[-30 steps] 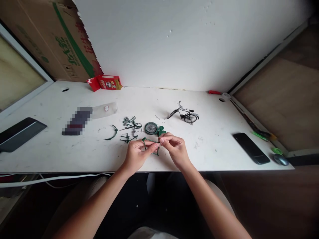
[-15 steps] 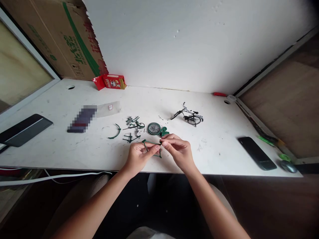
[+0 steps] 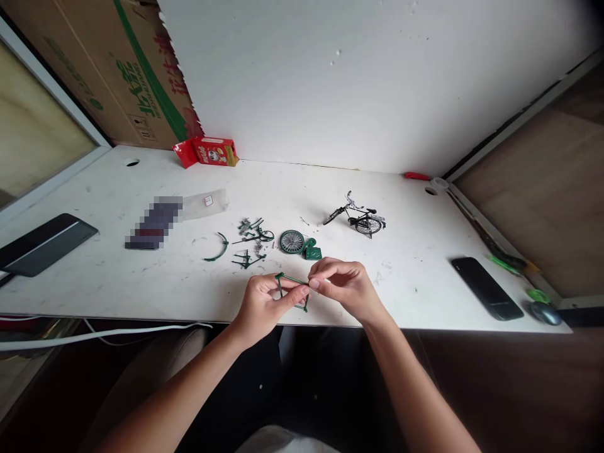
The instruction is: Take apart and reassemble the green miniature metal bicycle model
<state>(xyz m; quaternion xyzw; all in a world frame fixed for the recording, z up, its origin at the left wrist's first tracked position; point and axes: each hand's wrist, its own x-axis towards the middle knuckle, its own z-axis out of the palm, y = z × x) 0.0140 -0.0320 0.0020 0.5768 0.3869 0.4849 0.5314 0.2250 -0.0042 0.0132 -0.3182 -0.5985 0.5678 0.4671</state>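
The spoked wheel [image 3: 292,241] lies flat on the white table [image 3: 406,299], and the work goes on between it and the person. On this near side of the wheel, the small green frame [image 3: 293,279] is held up by the left hand [image 3: 264,305], whose thumb and fingers are clamped on it from opposite sides, probably to steady so light a piece. The right hand [image 3: 349,286] meets the frame at its right-hand corner, thumb and forefinger drawn close together; whether they pinch the tube or some tiny part there, I cannot tell. Holding the frame clear of the surface seems to let the fingers get round that corner.

Just right of the wheel sits a green flat piece [image 3: 313,253]. Left of the wheel lie a cluster of thin green parts [image 3: 249,258] and, farther left, a green curved strip [image 3: 223,252], spread out perhaps so each is easy to see and pick up. Beyond and to the right of the wheel, a black model bicycle [image 3: 365,221] is placed in full view, perhaps as something to compare with, well apart from both hands
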